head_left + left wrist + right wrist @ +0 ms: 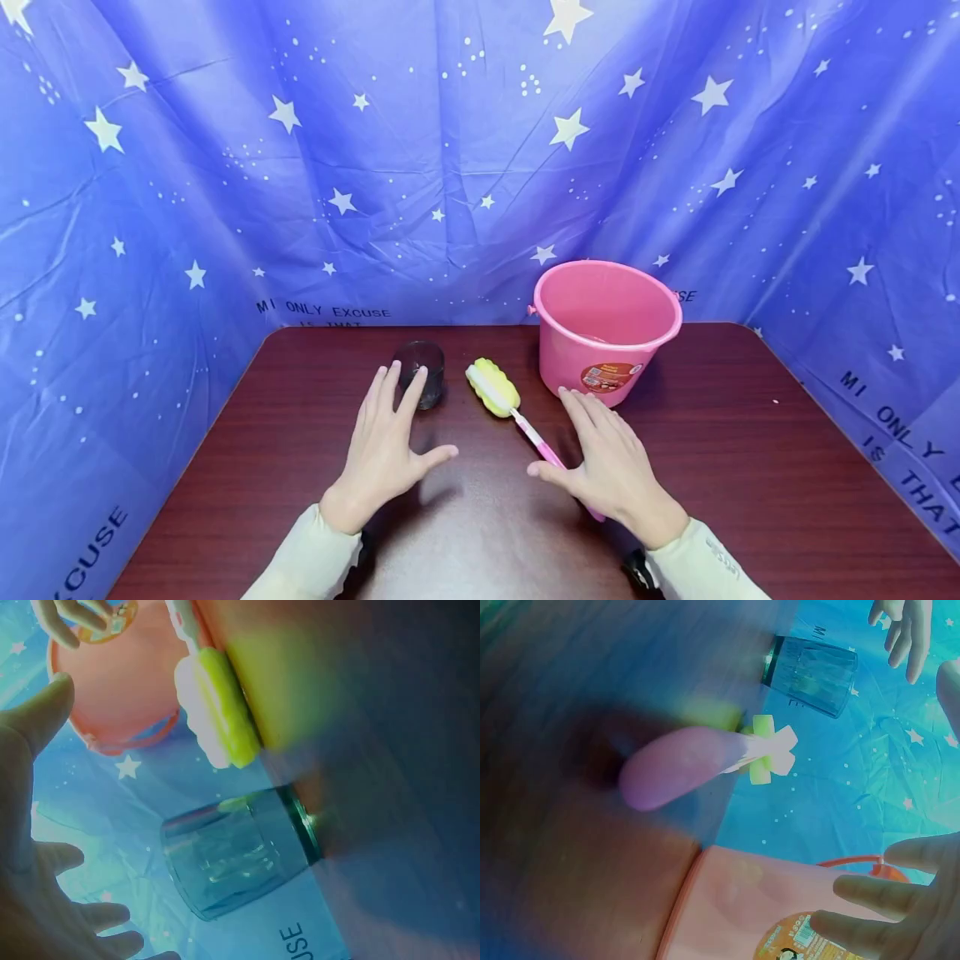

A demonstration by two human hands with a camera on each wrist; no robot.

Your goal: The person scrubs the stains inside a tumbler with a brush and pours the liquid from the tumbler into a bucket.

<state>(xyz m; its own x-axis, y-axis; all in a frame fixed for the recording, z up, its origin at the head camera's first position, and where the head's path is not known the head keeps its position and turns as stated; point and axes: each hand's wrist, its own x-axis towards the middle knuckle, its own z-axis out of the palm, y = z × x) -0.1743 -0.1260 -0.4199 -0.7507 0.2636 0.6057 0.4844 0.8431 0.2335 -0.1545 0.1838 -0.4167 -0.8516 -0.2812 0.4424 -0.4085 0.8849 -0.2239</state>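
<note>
Two bare hands poised over a table (480, 533); clock directions follow the head view, 12 o'clock away from the person. Left hand (382, 458): fingers extended and spread, gripping nothing; its fingertips overlap the glass (432, 390) from above, though the left wrist view shows a gap between them. Right hand (618, 471): likewise extended and holding nothing, above the handle of the brush (529, 428); whether its fingertips touch the bucket (561, 354) cannot be told.

Handling, as judged: a brush grip is best taken low on the pink handle, thumb and fingers closing from opposite sides across its length, with the soft yellow head left free. The glass, probably slippery, calls for a wrap around its wall below the rim, without tipping.

Orientation: the brush lies on the table between the glass, towards 10 o'clock from its middle, and the bucket, towards 1. Its long axis runs obliquely, head between 10 and 11 o'clock, handle end between 4 and 5. Glass and bucket stand upright, mouths upward.
</note>
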